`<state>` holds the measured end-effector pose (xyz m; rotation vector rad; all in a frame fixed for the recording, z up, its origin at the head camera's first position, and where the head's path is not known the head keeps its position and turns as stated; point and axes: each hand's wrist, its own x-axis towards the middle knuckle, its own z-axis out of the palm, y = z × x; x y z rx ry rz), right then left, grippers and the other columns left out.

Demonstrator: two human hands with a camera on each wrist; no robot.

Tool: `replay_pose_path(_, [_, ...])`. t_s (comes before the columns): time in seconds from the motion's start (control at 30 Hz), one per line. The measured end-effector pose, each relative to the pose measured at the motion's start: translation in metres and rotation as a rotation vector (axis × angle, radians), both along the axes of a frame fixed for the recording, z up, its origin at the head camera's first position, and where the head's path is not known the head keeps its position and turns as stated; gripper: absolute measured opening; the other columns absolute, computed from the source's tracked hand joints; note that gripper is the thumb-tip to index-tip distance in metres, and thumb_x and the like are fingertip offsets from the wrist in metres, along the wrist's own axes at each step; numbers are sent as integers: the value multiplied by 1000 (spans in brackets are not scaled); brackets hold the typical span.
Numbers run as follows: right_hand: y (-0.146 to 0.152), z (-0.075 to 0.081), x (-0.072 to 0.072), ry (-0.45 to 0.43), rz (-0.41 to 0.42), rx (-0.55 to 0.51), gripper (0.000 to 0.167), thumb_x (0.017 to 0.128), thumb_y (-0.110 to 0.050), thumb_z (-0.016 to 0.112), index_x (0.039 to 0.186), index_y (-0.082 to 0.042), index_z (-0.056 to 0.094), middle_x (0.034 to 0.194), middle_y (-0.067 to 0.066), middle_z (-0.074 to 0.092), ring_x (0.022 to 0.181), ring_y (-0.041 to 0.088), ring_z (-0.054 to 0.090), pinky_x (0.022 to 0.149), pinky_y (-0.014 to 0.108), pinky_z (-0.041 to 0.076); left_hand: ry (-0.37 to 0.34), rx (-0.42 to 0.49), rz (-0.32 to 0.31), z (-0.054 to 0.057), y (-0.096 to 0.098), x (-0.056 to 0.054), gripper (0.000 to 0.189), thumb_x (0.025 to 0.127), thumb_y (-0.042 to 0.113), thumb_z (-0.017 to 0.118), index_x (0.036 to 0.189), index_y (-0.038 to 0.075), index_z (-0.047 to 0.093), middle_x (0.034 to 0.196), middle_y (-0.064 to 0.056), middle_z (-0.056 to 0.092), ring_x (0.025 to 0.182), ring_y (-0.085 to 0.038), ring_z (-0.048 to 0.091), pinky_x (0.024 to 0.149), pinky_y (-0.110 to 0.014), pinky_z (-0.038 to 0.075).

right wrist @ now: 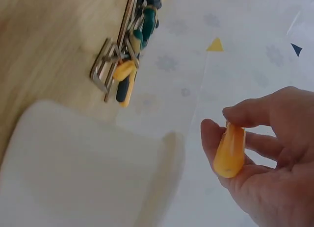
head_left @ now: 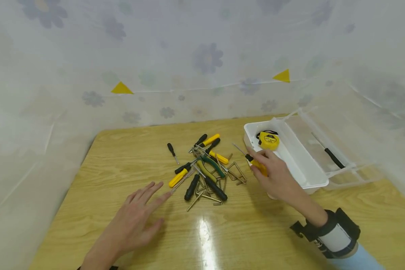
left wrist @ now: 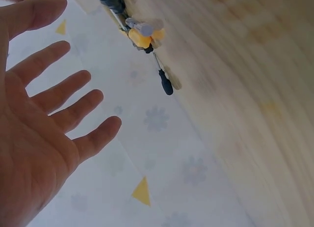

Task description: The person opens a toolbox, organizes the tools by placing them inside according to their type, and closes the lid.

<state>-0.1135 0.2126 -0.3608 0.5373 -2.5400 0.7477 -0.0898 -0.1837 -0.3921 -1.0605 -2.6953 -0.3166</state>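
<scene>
My right hand [head_left: 273, 174] pinches a screwdriver [right wrist: 229, 153] by its yellow handle, beside the near left part of a white box [head_left: 315, 184]. The screwdriver's metal shaft points up and left in the head view. To the left, my left hand [head_left: 136, 217] hovers with spread fingers and holds nothing; its fingertips are near the tool pile. That pile has pliers [head_left: 207, 170] with green handles, several yellow-and-black screwdrivers [head_left: 178, 177], black-handled ones [head_left: 191, 187] and bent brass-coloured hooks [head_left: 195, 201]. A small black screwdriver [head_left: 170, 149] lies just apart from it.
Inside the white box sits a yellow tape measure [head_left: 269, 140]. Its clear lid [head_left: 354, 150] is folded open to the right, with a black-handled screwdriver [head_left: 334, 157] lying in it. A flowered curtain [head_left: 189, 60] hangs behind the wooden table [head_left: 121, 157].
</scene>
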Motion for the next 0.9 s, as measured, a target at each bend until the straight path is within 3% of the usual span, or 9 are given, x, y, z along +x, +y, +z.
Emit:
replay_pose_path(0.07, [10,5,-2,59,-60,8,47,84,6,75,130,0,65,94,12,70,71,15,62,62,33,57,15,11,-15,-1,1,-2,68,85,30,78,149,21,54,156,-13,50,138,-39,53,102,-61,50])
replay_pose_path(0.17, [27,11,-5,131,-156,38,33,79,2,80,109,0,67,88,12,74,75,23,70,64,40,60,28,30,-48,-1,5,-5,68,86,31,77,149,22,53,157,-12,48,137,-38,54,100,-60,51])
replay_pose_path(0.33, [57,15,-6,216,-286,93,21,77,1,81,90,0,65,80,15,73,64,26,58,54,32,41,31,53,-125,-1,17,-11,67,87,31,76,149,22,54,158,-10,48,138,-35,54,101,-57,52])
replay_pose_path(0.53, [84,11,-5,185,-387,113,17,80,2,78,88,3,64,82,23,73,63,36,56,55,36,35,21,27,-218,-1,37,-13,65,88,31,75,149,22,54,159,-10,46,142,-32,50,103,-54,52])
replay_pose_path(0.9, [111,5,1,94,-469,157,13,82,-1,76,85,6,65,72,26,69,55,34,50,49,31,29,54,-45,-303,1,66,-8,64,92,38,70,152,26,50,160,-7,46,144,-31,48,111,-54,47])
